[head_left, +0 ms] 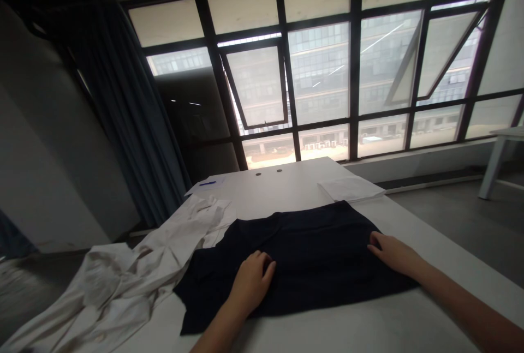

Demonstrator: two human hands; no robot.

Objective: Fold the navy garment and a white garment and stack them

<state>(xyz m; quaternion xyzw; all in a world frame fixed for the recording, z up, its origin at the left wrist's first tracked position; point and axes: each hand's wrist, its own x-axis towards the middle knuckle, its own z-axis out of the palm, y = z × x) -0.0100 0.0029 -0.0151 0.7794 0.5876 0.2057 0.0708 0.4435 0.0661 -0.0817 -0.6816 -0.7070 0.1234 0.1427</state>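
The dark garment [319, 255] lies flat between the side edges of the tabletop [282, 192]; left hand [251, 282] and right hand [393, 253] rest on it, apparently steadying it; whether either grip pinches cannot be told.

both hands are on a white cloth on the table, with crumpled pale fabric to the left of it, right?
Not quite: the cloth under the left hand and right hand is very dark, navy or near black, not white, as the head view shows. It is on the table, with crumpled pale fabric to its left.
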